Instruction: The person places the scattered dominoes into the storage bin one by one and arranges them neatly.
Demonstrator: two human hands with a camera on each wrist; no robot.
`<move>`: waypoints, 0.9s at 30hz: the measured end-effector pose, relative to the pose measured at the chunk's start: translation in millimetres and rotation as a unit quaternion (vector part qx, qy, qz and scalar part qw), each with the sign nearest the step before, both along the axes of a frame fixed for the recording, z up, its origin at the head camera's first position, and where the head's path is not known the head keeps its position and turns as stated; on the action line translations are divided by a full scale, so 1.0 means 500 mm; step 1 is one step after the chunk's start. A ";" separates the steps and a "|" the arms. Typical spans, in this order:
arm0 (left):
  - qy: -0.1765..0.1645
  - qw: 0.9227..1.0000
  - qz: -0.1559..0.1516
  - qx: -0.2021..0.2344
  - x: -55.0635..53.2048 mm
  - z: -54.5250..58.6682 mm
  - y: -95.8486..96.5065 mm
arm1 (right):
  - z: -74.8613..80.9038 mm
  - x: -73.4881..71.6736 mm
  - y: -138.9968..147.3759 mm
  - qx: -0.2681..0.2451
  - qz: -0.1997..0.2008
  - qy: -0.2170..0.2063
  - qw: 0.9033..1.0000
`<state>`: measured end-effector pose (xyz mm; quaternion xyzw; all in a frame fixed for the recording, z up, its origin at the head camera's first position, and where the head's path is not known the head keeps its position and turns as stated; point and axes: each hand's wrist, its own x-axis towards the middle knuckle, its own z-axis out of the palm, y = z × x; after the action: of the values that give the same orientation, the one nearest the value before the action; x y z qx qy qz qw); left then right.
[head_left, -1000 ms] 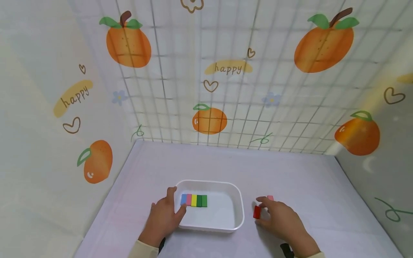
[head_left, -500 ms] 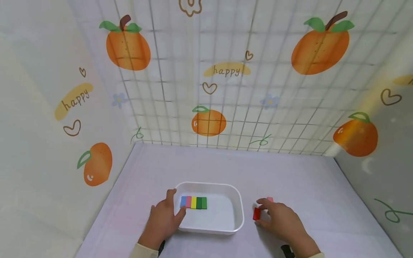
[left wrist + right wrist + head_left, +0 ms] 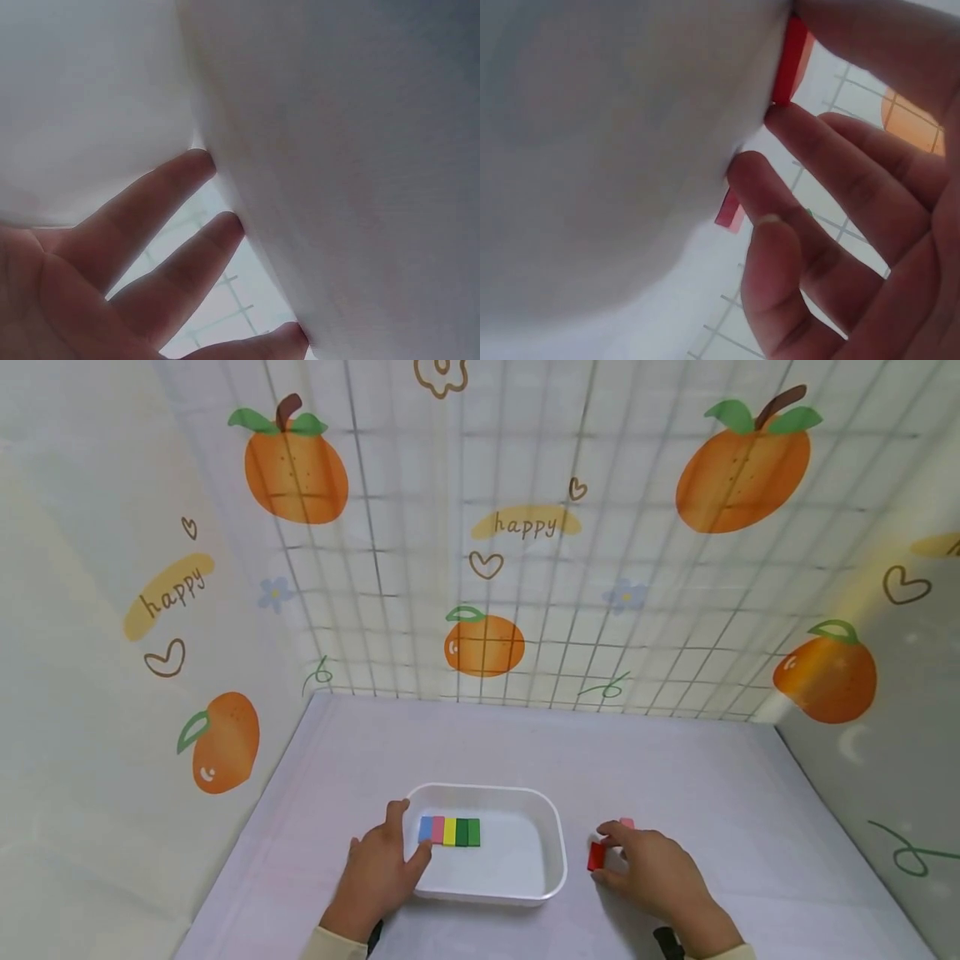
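Observation:
The white tray (image 3: 517,860) stands on the table with a row of several small coloured blocks (image 3: 450,832) in it: blue, pink, yellow and two green. My left hand (image 3: 378,870) rests at the tray's left side, thumb over the rim near the blue block. In the left wrist view its fingers (image 3: 180,277) reach out nearly straight, tips down at the table. To the right of the tray, my right hand (image 3: 658,870) pinches a red block (image 3: 596,857) at its ends between thumb and finger. A pink block (image 3: 627,823) lies just behind that hand, partly hidden.
The pale table (image 3: 540,743) runs back to a white wire grid (image 3: 570,635) covered by a sheet printed with oranges. Similar printed cloth (image 3: 90,760) hangs at the left and right sides.
The red block tilts slightly between my right fingers compared with a second ago. The head view has shifted a little. My left hand, the tray and its blocks keep their places.

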<state>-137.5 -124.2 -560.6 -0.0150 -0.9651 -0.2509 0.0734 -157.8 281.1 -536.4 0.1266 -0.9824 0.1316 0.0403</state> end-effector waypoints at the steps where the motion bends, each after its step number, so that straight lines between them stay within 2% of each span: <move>1: 0.000 1.000 0.000 0.001 0.000 0.000 0.000 | 0.000 -0.001 0.000 0.001 0.001 0.002 1.000; 14: 0.004 1.000 0.000 -0.001 -0.002 0.004 -0.004 | 0.003 -0.006 -0.001 0.004 0.013 0.017 1.000; 20: -0.003 1.000 0.000 -0.002 -0.006 0.005 -0.004 | 0.009 -0.010 -0.004 0.008 0.015 0.007 1.000; 27: 0.009 1.000 -0.004 0.004 0.002 0.002 -0.002 | 0.014 -0.016 -0.007 0.010 0.019 0.012 1.000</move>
<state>-136.7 -125.5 -559.6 -0.0207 -0.9634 -0.2549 0.0808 -166.0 277.4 -529.1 0.1476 -0.9804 0.1212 0.0485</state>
